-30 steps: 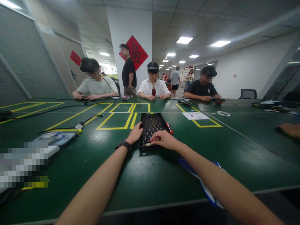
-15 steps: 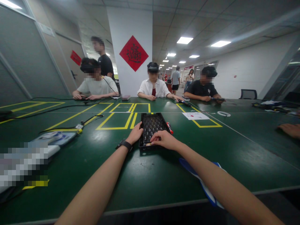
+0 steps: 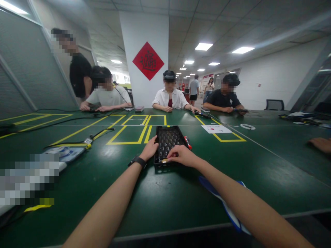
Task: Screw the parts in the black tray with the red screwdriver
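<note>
A black rectangular tray (image 3: 169,132) with a patterned floor of many small cells lies on the green table before me. My left hand (image 3: 150,148) grips the tray's left wall, with the thumb at the rim. Over the tray's near end, my right hand (image 3: 182,155) is closed in a pinch on a small yellowish piece (image 3: 164,160), whose kind is too small to make out. Small red items (image 3: 189,144) sit against the tray's right side, partly hidden behind my right hand.
A blue-and-white flat item (image 3: 227,203) lies under my right forearm. At left are a pouch (image 3: 69,151) and cables. A paper sheet (image 3: 216,129) and a white ring (image 3: 247,126) lie at right. Co-workers sit across the table; another person's hand (image 3: 320,143) rests at far right.
A person in the background has walked to the left. My hands and the tray keep almost the same place, with my right fingertips still at the tray's near end.
</note>
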`<state>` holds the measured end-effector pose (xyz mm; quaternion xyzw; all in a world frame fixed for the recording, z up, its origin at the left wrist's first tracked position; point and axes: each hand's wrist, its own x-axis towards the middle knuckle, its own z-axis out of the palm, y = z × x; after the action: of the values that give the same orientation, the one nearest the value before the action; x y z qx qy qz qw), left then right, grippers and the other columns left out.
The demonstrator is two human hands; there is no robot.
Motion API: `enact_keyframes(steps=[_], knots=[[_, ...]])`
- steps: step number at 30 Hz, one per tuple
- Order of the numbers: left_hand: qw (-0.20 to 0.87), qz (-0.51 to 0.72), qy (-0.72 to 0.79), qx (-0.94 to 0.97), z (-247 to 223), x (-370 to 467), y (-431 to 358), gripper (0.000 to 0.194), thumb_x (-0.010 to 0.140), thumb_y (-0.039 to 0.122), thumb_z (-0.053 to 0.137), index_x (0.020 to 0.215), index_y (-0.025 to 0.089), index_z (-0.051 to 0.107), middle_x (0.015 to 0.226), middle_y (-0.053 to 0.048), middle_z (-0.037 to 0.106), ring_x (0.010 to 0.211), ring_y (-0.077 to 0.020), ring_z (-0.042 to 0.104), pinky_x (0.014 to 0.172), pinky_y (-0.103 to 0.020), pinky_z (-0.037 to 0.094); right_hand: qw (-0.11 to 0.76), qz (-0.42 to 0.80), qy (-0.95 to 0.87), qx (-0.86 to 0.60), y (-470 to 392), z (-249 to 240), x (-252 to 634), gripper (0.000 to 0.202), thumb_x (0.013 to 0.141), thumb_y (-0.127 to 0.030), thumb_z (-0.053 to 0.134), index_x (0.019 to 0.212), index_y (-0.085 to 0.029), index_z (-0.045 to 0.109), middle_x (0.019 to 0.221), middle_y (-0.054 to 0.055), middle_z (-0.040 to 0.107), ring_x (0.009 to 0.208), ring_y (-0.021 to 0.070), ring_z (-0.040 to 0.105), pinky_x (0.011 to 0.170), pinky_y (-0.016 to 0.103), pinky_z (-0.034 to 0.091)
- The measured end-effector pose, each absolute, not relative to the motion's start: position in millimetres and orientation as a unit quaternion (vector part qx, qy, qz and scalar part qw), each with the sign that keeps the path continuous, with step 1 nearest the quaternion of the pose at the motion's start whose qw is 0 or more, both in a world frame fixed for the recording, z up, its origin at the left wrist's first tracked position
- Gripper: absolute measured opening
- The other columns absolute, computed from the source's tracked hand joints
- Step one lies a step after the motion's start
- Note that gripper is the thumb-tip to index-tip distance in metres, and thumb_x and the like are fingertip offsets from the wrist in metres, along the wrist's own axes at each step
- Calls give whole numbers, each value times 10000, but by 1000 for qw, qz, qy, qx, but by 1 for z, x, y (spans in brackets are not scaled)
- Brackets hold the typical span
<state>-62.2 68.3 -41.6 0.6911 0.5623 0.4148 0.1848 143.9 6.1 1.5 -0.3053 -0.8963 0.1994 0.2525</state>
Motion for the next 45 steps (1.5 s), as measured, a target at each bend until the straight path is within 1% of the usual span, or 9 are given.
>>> enact_keyframes(steps=[6,10,13,20,24,28,36,45], knots=[[190,411,564,691,-46,-65,74,591,724,146,389,1307,54,372,1377,-120,372,1280,-202,323,1091,-328,216,251,191,-900,-302,7,1,144,212,749,-343,609,829,-170,701,746,36,667,681,117,549,642,224,379],[195,415,565,686,-46,-65,75,595,715,146,400,1306,75,380,1378,-108,375,1282,-198,321,1092,-324,212,249,190,-901,-301,5,3,144,200,753,-330,607,829,-170,701,751,37,668,689,118,554,654,228,379],[194,416,563,687,-46,-65,74,599,714,148,400,1307,61,377,1375,-123,374,1276,-206,330,1089,-327,219,250,192,-900,-303,5,4,144,203,741,-339,618,816,-170,702,753,39,667,705,123,556,660,229,384],[188,416,564,688,-45,-64,72,594,721,156,391,1307,58,378,1372,-125,379,1276,-208,331,1087,-335,222,255,237,-883,-316,4,2,143,259,728,-366,623,860,-151,679,749,43,666,655,114,569,614,218,406],[185,410,564,693,-45,-64,72,594,725,155,376,1309,44,368,1376,-137,369,1280,-209,323,1086,-341,223,249,209,-894,-310,7,1,144,225,743,-350,610,833,-160,690,739,38,669,671,116,566,641,222,400],[181,414,561,694,-45,-64,72,586,726,155,378,1304,60,379,1373,-124,378,1274,-212,332,1085,-347,224,242,185,-902,-305,8,1,144,209,756,-337,598,834,-172,699,743,35,668,670,113,555,642,221,385],[183,408,565,693,-44,-65,71,589,727,164,377,1306,54,374,1377,-129,369,1280,-205,325,1086,-328,224,251,178,-901,-305,8,0,144,221,744,-358,611,831,-175,701,743,35,660,673,113,542,628,220,375],[186,420,561,688,-43,-64,69,575,724,162,392,1294,90,400,1368,-101,391,1274,-202,337,1089,-333,226,242,183,-901,-309,7,2,144,235,745,-365,609,837,-170,701,747,39,658,672,116,537,631,226,380]])
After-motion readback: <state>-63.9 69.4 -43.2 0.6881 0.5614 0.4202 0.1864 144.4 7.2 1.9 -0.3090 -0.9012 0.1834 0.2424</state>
